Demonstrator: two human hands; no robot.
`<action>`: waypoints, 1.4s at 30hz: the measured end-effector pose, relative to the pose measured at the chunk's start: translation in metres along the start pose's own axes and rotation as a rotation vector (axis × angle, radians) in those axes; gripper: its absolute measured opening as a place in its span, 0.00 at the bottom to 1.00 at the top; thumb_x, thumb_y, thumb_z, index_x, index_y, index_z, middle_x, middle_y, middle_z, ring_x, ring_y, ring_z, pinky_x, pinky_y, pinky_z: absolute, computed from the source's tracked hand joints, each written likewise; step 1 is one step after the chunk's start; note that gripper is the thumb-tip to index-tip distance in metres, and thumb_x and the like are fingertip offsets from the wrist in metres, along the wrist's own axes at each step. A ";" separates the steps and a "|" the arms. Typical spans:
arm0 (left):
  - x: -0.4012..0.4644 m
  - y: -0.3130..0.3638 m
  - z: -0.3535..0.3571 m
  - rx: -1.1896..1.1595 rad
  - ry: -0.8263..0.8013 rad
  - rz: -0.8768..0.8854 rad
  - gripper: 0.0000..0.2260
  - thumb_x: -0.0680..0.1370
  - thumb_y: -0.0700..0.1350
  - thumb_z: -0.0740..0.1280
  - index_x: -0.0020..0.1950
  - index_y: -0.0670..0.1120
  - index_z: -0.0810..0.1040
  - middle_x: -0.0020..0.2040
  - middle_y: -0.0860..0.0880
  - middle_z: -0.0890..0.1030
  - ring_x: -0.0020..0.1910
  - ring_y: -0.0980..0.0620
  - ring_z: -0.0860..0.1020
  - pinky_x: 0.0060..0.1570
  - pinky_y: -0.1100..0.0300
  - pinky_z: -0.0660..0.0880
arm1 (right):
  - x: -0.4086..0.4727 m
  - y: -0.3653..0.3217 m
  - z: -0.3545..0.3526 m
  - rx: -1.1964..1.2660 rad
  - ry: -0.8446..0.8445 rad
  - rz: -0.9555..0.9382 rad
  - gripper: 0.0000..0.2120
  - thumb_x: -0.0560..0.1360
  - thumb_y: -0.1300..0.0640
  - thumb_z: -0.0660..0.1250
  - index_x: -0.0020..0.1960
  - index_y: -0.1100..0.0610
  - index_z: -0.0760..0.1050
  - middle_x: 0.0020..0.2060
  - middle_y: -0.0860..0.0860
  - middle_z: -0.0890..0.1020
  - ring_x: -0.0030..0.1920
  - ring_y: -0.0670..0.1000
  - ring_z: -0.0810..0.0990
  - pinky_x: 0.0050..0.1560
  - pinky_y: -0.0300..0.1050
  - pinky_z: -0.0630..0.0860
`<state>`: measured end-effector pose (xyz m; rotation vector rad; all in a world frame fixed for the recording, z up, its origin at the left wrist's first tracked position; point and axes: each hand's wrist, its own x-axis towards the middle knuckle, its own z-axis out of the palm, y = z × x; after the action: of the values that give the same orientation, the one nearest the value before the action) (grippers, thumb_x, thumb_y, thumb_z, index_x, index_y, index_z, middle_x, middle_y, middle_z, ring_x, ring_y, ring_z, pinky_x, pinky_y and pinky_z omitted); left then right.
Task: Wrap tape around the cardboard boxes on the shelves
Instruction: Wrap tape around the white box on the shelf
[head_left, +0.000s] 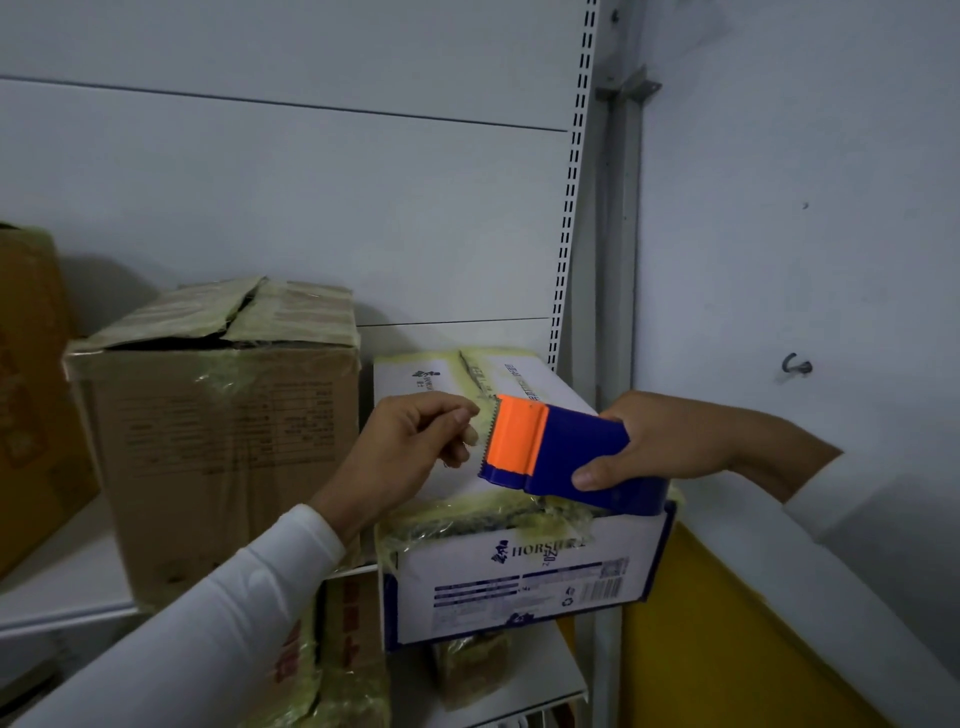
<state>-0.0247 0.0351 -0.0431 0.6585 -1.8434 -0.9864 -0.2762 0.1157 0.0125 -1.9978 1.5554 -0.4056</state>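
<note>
On a shelf (62, 587), crinkled-taped cardboard box (519, 587), plastic dispenser (556, 452).

A storeroom: slotted metal shelving (569, 218) holding taped cardboard boxes (218, 441).

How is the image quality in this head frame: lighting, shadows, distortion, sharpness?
Head view: dim, flat lighting with a cool cast; the brown box throws a soft shadow on the back panel. Wide-angle bending shows in the slotted upright. The tape dispenser and both hands, left and right, are fairly sharp; print on the white box is soft, the frame edges smeared.
</note>
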 end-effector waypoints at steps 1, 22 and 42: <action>-0.002 0.000 -0.001 -0.011 0.002 -0.002 0.09 0.79 0.37 0.62 0.53 0.44 0.81 0.40 0.45 0.83 0.35 0.50 0.80 0.39 0.60 0.79 | 0.000 -0.001 -0.001 0.007 0.000 -0.001 0.16 0.68 0.44 0.72 0.47 0.56 0.79 0.43 0.52 0.85 0.43 0.52 0.85 0.41 0.44 0.79; -0.012 0.035 -0.001 0.072 0.013 0.138 0.08 0.79 0.38 0.64 0.47 0.42 0.83 0.39 0.46 0.84 0.28 0.53 0.71 0.31 0.60 0.73 | -0.017 -0.010 -0.015 0.154 -0.022 0.038 0.10 0.69 0.45 0.74 0.36 0.50 0.79 0.35 0.47 0.84 0.36 0.45 0.82 0.38 0.39 0.75; -0.009 0.038 -0.002 0.019 0.314 -0.022 0.08 0.78 0.38 0.64 0.42 0.40 0.82 0.33 0.46 0.81 0.29 0.51 0.70 0.30 0.59 0.69 | -0.036 0.003 -0.020 0.104 0.004 0.030 0.14 0.69 0.44 0.73 0.37 0.55 0.78 0.35 0.51 0.84 0.35 0.49 0.82 0.37 0.40 0.73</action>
<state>-0.0203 0.0617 -0.0148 0.7991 -1.5734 -0.8275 -0.3004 0.1448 0.0305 -1.8933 1.5327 -0.4692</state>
